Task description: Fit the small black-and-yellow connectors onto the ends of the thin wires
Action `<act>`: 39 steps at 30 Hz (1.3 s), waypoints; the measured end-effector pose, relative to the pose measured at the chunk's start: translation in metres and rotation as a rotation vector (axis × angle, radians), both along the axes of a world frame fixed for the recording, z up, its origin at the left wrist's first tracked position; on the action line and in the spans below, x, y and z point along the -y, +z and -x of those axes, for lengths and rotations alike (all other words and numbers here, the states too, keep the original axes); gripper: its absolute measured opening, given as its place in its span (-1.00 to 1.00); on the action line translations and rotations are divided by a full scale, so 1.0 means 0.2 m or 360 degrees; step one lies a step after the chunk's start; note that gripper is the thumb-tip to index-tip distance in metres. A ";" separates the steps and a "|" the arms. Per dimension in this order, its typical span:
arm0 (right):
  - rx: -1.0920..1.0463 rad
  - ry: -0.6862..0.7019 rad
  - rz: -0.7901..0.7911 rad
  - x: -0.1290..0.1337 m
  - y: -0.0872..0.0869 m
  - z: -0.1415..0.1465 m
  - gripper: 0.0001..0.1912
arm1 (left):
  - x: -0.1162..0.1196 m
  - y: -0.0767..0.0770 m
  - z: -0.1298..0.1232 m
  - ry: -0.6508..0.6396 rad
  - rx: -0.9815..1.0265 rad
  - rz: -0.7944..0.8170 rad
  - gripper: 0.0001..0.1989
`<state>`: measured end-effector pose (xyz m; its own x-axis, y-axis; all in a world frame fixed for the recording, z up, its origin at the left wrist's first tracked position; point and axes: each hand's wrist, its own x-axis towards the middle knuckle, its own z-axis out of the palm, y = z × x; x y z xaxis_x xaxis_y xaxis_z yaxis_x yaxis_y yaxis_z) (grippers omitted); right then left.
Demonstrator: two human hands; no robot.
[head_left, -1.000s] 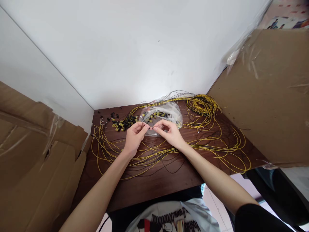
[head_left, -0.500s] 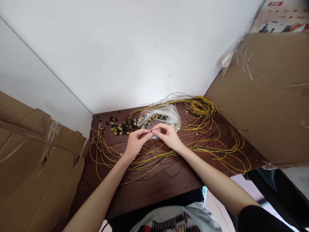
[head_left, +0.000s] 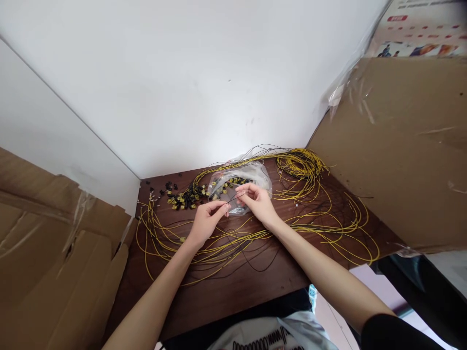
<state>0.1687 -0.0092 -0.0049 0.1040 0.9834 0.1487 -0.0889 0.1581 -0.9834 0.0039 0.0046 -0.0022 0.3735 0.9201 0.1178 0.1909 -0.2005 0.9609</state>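
Observation:
A thin black wire [head_left: 234, 197] spans the short gap between my two hands. My left hand [head_left: 207, 219] pinches it between thumb and forefinger. Slightly higher and to the right, my right hand [head_left: 256, 201] pinches the same wire. Behind my fingers lies a clear plastic bag [head_left: 261, 174] with small yellow-and-black connectors [head_left: 230, 182] in it. Below my hands, a bundle of long yellow and black wires [head_left: 251, 236] runs across the brown table [head_left: 233, 291]. Whether a small part sits in either pinch is too small to make out.
A pile of yellow-and-black connectors [head_left: 188, 198] lies left of the bag, with small black bits [head_left: 170, 185] near it. Coiled yellow wires [head_left: 302, 165] rest at the back right. Cardboard [head_left: 397, 155] stands on the right, more cardboard [head_left: 65, 253] on the left, a white wall [head_left: 219, 87] behind.
My hands have drawn apart from nearly touching, the right one shifting right and the left a little down. More of the black wire now shows between them. The view has tilted slightly.

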 end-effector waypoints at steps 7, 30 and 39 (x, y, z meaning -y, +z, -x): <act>0.0257 0.0239 -0.0055 0.02 0.02 0.04 -0.80 | 0.00 0.02 0.01 0.0024 0.0016 0.0146 -0.76; 0.0440 0.0264 -0.0114 0.02 0.00 0.04 -0.82 | -0.02 0.03 0.03 -0.0113 -0.0050 0.0221 -0.57; 0.0453 0.0180 -0.0074 0.01 -0.01 0.03 -0.80 | -0.03 0.03 0.04 -0.0057 0.0319 0.0516 -0.71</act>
<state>0.1635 -0.0118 -0.0076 -0.0580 0.9778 0.2012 0.1694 0.2083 -0.9633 -0.0041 0.0110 0.0032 0.4051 0.9084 -0.1034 -0.0086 0.1169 0.9931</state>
